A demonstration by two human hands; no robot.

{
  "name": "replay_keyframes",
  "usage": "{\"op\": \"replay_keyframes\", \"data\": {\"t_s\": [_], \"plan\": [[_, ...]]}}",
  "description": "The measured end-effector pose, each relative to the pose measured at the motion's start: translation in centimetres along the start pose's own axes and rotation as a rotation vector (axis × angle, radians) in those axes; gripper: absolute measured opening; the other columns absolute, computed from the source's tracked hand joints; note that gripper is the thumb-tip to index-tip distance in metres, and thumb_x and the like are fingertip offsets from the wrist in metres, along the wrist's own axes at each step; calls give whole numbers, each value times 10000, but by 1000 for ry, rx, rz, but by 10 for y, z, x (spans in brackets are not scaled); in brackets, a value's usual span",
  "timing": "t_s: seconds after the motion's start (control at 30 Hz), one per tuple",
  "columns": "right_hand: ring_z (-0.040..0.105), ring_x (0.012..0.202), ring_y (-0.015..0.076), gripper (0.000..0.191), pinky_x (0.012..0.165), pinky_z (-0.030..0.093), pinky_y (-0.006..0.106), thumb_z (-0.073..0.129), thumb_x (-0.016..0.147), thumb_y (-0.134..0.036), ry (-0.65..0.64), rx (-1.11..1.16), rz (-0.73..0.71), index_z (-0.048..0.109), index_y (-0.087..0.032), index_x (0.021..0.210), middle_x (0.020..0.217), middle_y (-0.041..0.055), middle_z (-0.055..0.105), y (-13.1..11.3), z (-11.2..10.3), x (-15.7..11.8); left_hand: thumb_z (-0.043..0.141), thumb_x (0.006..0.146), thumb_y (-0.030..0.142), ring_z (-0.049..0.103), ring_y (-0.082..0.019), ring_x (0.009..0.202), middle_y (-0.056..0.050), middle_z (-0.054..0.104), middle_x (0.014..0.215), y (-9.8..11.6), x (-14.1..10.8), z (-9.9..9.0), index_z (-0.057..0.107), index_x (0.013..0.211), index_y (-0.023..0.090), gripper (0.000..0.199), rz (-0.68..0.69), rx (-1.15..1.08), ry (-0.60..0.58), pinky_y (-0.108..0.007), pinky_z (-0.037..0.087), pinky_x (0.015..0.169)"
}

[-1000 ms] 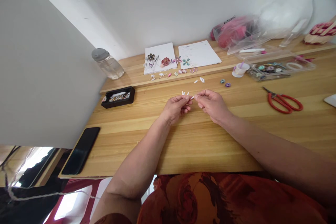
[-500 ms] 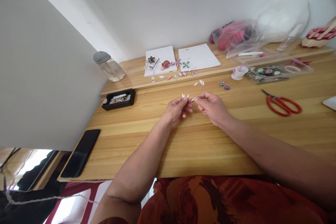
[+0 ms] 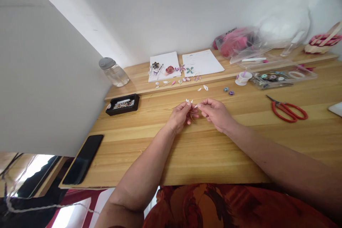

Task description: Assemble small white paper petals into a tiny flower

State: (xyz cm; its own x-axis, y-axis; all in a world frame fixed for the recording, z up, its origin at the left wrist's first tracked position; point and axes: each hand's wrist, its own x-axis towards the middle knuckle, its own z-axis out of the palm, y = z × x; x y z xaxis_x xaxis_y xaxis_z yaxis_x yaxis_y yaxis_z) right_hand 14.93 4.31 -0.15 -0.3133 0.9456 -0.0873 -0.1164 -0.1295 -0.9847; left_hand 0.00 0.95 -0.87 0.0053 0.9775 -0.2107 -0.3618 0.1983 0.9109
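Note:
Over the middle of the wooden table my left hand [image 3: 181,115] is closed in a pinch on small white petals [image 3: 187,100] whose tips stick up past the thumb. Thin gold wire [image 3: 192,115] hangs below its fingers. Close beside it, my right hand [image 3: 215,114] pinches one more white petal [image 3: 196,106] between thumb and forefinger. Just beyond the hands lie two loose white petals [image 3: 205,87] on the table. How the held petals join the wire is too small to make out.
Red-handled scissors [image 3: 290,110] lie at the right. Behind them are a clear box of supplies [image 3: 304,74] and a white spool [image 3: 242,78]. Wire flowers [image 3: 169,69] rest on paper along the shelf. A bead tray [image 3: 123,104], bottle [image 3: 114,72] and phone [image 3: 83,159] are at the left.
Gold wire now shows below my left fingers. Both hands keep their pinches in nearly the same place. The whole view has shifted slightly.

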Motion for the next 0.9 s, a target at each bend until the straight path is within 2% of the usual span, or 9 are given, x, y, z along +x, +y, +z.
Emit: {"op": "replay_keyframes", "data": {"t_s": [0.63,0.77,0.9], "plan": [[370,477,69,392,448,218,224,788,641,-489,7,-25,9,559,-186,738,519,-61,479,-1,0,-2,732,777,490,658,-121,587,-41,652,778,-3,2,1,591,820,140,380,11,-8,-2,-153,297,344],[380,482,75,397,446,222,225,784,645,-502,6,-33,-2,561,-187,741,519,-53,493,1,-1,0,785,707,527,656,-124,595,-46,663,787,-5,3,1,599,844,138,452,16,-4,-10,-157,306,354],[342,457,66,369,437,200,231,766,672,-487,16,-57,-19,556,-191,737,513,-60,481,2,-2,-1,872,604,470,637,-110,608,-18,638,758,-7,3,0,623,853,123,493,59,11,-30,-163,365,404]]}}
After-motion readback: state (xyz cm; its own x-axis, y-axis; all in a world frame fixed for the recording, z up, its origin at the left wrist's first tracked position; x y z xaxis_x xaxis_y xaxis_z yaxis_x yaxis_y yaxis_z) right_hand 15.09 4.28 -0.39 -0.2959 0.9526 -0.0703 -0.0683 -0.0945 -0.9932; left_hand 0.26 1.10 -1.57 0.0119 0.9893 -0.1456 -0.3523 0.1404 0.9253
